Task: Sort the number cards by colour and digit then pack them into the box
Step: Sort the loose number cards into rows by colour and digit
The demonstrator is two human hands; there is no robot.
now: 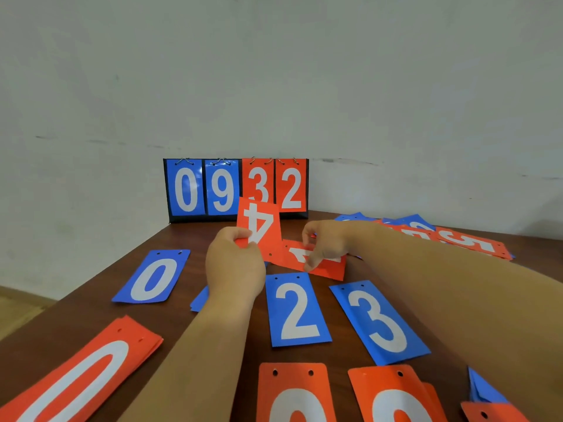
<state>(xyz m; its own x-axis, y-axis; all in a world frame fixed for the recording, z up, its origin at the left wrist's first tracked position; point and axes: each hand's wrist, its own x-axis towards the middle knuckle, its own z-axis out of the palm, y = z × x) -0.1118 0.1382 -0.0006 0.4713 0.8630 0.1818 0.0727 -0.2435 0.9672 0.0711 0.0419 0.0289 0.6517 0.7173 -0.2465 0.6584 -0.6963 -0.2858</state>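
My left hand [234,266] pinches a red card with an upside-down 4 [260,225] and holds it tilted up above the table. Beside it my right hand [327,243] pinches another red card [323,264] lying at the table's middle; its digit is partly covered. Sorted on the wooden table [213,236] lie a blue 0 [152,277], a blue 2 [295,310] and a blue 3 [377,321]. Nearer to me lie a red 0 stack [82,376] and two more red cards [294,394] [393,394]. A blue card [199,300] peeks from under my left wrist.
A flip scoreboard [236,188] showing 0 9 3 2 stands at the table's far edge against the wall. A loose heap of red and blue cards [451,239] lies at the far right behind my right arm. More cards [484,397] sit at the near right corner.
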